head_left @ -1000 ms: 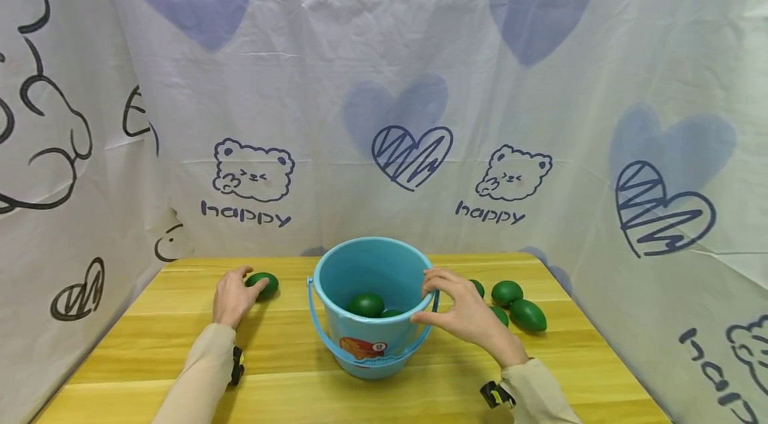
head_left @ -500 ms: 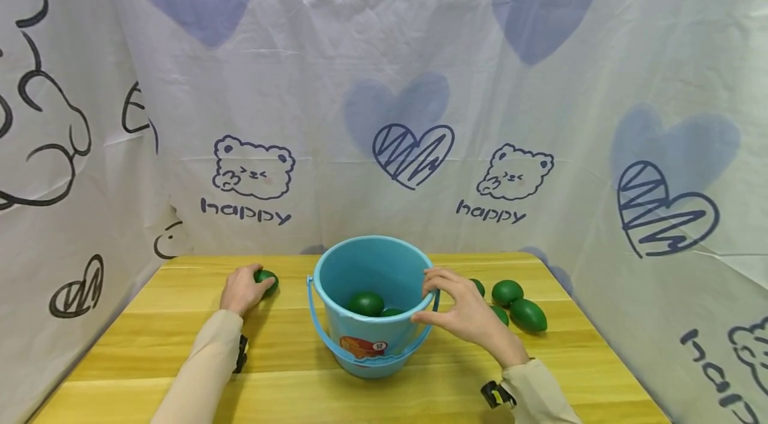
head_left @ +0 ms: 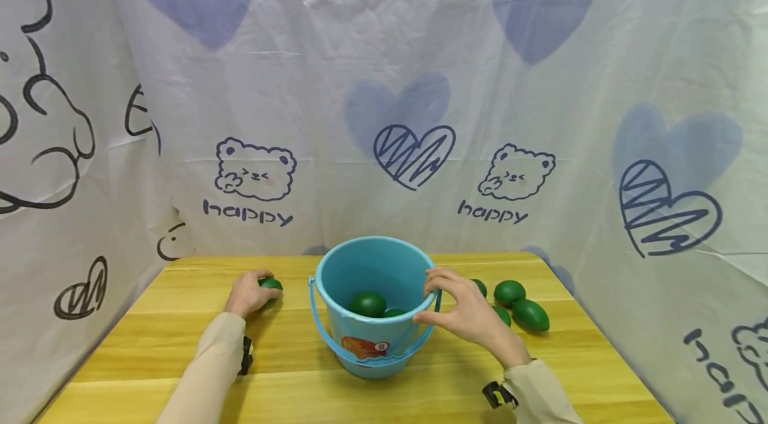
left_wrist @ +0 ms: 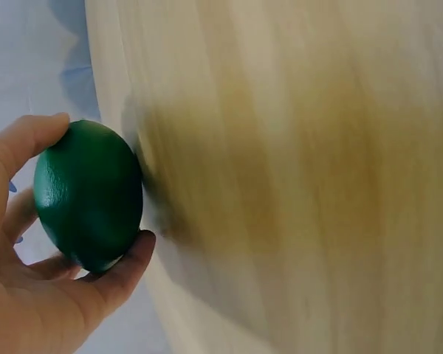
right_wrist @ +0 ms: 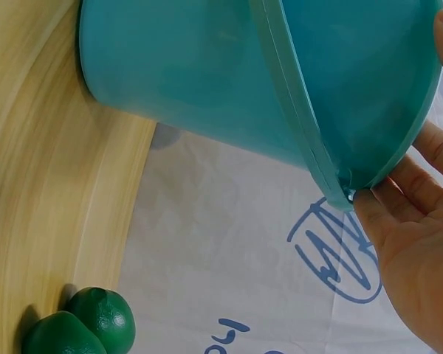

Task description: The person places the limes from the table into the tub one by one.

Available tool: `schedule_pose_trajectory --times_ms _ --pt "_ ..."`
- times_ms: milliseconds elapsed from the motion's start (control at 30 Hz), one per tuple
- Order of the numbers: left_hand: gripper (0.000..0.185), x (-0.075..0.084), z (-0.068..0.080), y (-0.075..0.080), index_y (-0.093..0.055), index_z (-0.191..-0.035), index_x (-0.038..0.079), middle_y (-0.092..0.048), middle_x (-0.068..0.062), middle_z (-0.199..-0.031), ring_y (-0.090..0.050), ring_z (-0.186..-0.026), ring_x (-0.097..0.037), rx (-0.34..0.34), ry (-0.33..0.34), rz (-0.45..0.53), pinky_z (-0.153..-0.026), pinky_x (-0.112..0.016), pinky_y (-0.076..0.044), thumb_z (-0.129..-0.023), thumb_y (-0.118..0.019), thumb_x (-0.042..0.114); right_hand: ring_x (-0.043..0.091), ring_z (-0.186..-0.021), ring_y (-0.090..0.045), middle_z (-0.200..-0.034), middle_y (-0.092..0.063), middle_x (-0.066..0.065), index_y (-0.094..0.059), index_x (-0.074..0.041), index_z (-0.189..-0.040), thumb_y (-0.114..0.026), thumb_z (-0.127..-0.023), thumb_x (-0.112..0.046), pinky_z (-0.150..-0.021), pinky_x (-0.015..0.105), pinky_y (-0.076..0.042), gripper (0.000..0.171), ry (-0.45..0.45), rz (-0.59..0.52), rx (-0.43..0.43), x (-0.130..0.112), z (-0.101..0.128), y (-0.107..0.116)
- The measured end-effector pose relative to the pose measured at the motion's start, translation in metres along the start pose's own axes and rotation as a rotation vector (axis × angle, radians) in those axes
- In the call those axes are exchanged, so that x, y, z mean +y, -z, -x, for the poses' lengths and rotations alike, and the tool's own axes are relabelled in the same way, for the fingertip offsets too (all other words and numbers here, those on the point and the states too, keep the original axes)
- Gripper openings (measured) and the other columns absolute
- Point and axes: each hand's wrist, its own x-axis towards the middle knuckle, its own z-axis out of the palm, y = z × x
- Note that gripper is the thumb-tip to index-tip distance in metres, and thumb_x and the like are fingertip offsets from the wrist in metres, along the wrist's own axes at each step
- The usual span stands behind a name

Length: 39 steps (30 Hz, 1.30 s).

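Observation:
My left hand [head_left: 249,293] pinches a smooth green oval fruit [left_wrist: 88,195], lime-like in shape, at the left of the table. In the left wrist view the thumb and fingers lie on opposite ends of it, with wood grain close beyond. At the middle stands a light blue bucket [head_left: 342,331], upright, its handle hanging down in front. Two green fruits [head_left: 368,305] show inside it, one partly hidden by the rim. My right hand [head_left: 465,311] holds the bucket's right rim, thumb toward the near side and fingers [right_wrist: 402,188] spread along the edge.
Several more green fruits [head_left: 531,315] lie on the wooden table [head_left: 288,391] right of the bucket, some partly behind the right hand. A white cloth [head_left: 336,204] with hearts and bears hangs behind the table and along both sides.
The left hand has moved slightly right and closed its thumb and fingers round the green fruit, which it was only reaching over before. The right hand and bucket stay in place.

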Motion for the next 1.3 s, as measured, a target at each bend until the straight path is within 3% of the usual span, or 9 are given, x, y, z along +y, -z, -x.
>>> schedule_pose_trajectory --times_ms 333,600,833,1133,1300 --pt "0.052 -0.001 0.005 -0.006 -0.062 -0.126 0.000 -0.057 -0.030 -0.123 -0.056 -0.099 -0.042 0.045 0.049 0.047 -0.076 -0.048 -0.053 -0.081 -0.074 0.022 0.026 -0.129 -0.054 -0.126 -0.064 0.006 -0.064 -0.023 -0.092 -0.082 -0.074 -0.048 -0.104 0.052 -0.048 0.036 0.002 -0.007 0.001 -0.001 0.000 0.000" --pt "0.052 0.001 0.005 -0.005 -0.062 -0.123 0.004 -0.060 -0.028 -0.119 -0.058 -0.097 -0.038 0.084 0.106 0.102 -0.073 -0.042 -0.053 -0.082 -0.075 0.032 0.026 -0.130 -0.053 -0.126 -0.064 0.006 -0.065 -0.021 -0.092 -0.082 -0.074 -0.049 -0.104 0.051 -0.047 0.037 -0.007 -0.009 -0.007 -0.001 0.000 0.001" --pt "0.049 0.001 0.007 0.005 -0.063 -0.119 0.004 -0.059 -0.028 -0.118 -0.059 -0.097 -0.038 0.110 0.075 0.177 -0.069 -0.039 -0.055 -0.082 -0.076 0.035 0.026 -0.130 -0.053 -0.126 -0.064 0.007 -0.064 -0.024 -0.092 -0.081 -0.074 -0.049 -0.105 0.051 -0.047 0.036 -0.014 -0.014 -0.013 -0.002 0.000 0.000" --pt "0.049 0.010 0.012 0.018 -0.064 -0.124 0.005 -0.056 -0.026 -0.125 -0.058 -0.099 -0.035 0.074 0.093 0.312 -0.072 -0.036 -0.055 -0.085 -0.074 0.034 0.027 -0.129 -0.054 -0.128 -0.063 0.008 -0.066 -0.018 -0.093 -0.082 -0.074 -0.047 -0.104 0.052 -0.048 0.039 -0.008 -0.005 -0.007 -0.002 0.000 0.001" --pt "0.049 0.017 0.012 0.020 -0.065 -0.126 0.007 -0.056 -0.023 -0.128 -0.058 -0.102 -0.033 0.052 0.077 0.370 -0.076 -0.033 -0.054 -0.084 -0.075 0.032 0.029 -0.128 -0.054 -0.128 -0.063 0.009 -0.065 -0.022 -0.093 -0.083 -0.073 -0.045 -0.102 0.054 -0.048 0.035 0.000 -0.001 0.003 -0.003 0.000 0.001"
